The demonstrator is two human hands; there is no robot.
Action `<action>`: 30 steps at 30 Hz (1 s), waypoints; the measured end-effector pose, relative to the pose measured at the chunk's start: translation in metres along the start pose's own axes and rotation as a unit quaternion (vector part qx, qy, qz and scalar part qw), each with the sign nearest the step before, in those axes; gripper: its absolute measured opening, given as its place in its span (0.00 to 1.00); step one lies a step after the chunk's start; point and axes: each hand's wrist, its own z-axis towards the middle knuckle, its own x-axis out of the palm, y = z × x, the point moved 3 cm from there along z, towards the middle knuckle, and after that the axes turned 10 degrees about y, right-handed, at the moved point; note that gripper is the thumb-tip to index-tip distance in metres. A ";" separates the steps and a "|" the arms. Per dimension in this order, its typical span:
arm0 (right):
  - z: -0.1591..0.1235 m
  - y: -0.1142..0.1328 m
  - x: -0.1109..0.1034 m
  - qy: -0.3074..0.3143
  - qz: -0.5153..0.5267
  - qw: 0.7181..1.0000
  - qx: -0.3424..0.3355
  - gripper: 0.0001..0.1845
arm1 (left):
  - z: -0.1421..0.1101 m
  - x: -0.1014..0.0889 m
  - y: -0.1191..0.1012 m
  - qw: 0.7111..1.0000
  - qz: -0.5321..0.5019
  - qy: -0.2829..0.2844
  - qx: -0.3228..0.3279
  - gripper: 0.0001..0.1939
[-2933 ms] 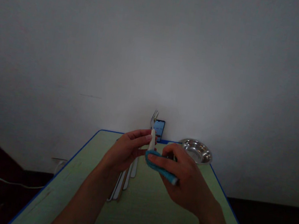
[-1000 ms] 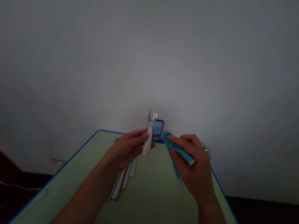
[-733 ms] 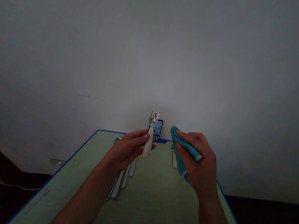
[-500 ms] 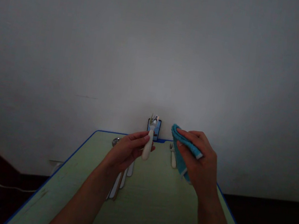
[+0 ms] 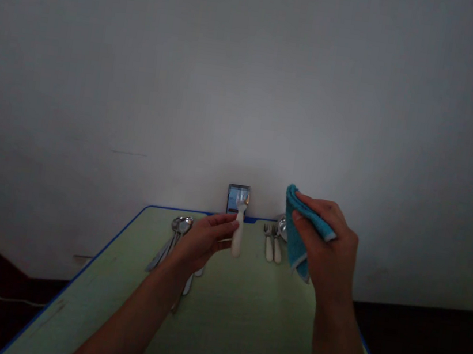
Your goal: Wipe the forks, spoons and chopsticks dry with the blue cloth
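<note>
Head view: the left hand (image 5: 204, 241) is pinching a white-handled fork (image 5: 237, 238) upright above the table (image 5: 238, 328), its metal head partly covering a smartphone (image 5: 232, 198) behind. The right hand (image 5: 334, 245) is gripping a folded blue cloth (image 5: 296, 237), apart from that fork. Two other forks (image 5: 269, 250) are lying on the table between the hands, and metal spoons (image 5: 185, 225) are lying near the left hand.

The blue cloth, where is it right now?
In the head view, the blue cloth is right of centre in the right grip, partly hiding the metal bowl, just right of two white-handled forks on the table.
</note>
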 end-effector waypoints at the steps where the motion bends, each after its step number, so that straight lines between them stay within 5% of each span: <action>1: 0.000 -0.001 -0.001 -0.003 0.001 1.000 0.002 0.12 | 0.001 0.000 0.002 1.000 0.003 0.001 -0.003 0.11; 30: 0.007 -0.010 -0.011 -0.062 0.004 0.998 -0.012 0.13 | 0.073 -0.037 0.076 0.985 0.112 -0.068 -0.109 0.11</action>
